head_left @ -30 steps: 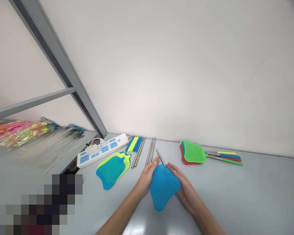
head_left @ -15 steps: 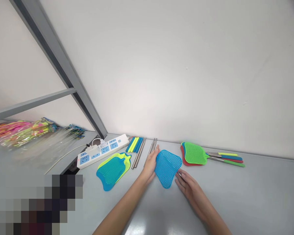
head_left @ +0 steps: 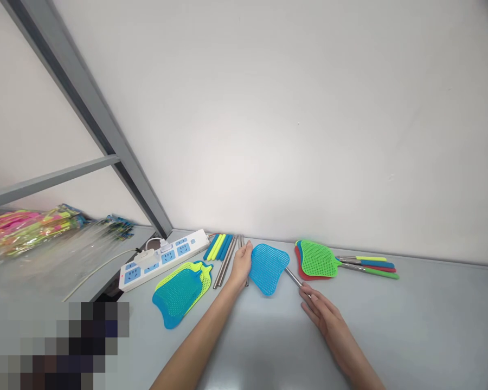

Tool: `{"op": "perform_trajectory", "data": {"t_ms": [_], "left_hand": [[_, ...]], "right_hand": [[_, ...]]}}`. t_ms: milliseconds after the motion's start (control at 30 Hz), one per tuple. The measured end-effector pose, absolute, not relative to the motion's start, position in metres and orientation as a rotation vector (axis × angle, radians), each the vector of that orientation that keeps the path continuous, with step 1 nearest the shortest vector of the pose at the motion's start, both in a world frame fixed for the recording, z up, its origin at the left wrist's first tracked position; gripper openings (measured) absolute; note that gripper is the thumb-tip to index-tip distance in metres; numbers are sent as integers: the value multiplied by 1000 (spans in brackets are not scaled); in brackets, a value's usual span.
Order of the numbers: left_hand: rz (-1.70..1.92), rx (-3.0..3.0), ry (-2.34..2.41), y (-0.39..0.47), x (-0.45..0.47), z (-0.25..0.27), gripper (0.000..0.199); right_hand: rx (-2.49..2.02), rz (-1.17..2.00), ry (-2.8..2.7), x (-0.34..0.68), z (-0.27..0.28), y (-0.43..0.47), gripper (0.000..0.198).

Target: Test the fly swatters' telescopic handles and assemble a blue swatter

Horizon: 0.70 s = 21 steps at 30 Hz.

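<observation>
My left hand (head_left: 241,265) is closed on the left edge of a blue fly swatter head (head_left: 269,269), a perforated plastic panel held above the table. A thin metal rod (head_left: 294,277) runs from the right corner of that head down to my right hand (head_left: 321,311), whose fingers are closed around it. The rod's lower end is hidden in the hand. Just behind my left hand lie several bare metal rods (head_left: 226,265). To the right, beyond the blue head, finished-looking fly swatters (head_left: 319,259) lie stacked with a green one on top.
Blue and yellow swatter heads (head_left: 178,295) lie overlapped at left. Several blue and yellow handle grips (head_left: 218,247) rest beside a white power strip (head_left: 162,260) with plugs and a cable. Plastic-bagged goods (head_left: 40,230) lie far left, near a grey metal frame (head_left: 101,124). A wall stands behind.
My right hand has moved down and away from the blue head, so a length of metal rod now shows between them. The view has shifted slightly.
</observation>
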<state>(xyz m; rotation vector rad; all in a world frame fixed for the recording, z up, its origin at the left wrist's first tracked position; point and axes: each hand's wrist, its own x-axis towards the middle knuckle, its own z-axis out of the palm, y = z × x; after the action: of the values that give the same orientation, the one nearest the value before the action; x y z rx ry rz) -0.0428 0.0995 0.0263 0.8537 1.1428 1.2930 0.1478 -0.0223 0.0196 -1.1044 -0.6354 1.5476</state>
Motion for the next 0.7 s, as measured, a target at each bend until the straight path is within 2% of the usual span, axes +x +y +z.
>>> {"op": "perform_trajectory", "data": {"t_ms": [533,700], "left_hand": [[1276,989,1317,68,-78,27,31],[1075,950,1179,47,-73,35,34]], "right_hand": [[-1204,1447,-719,161,7,-17,26],[-1293,1271,-810,154,6,-18,27]]}}
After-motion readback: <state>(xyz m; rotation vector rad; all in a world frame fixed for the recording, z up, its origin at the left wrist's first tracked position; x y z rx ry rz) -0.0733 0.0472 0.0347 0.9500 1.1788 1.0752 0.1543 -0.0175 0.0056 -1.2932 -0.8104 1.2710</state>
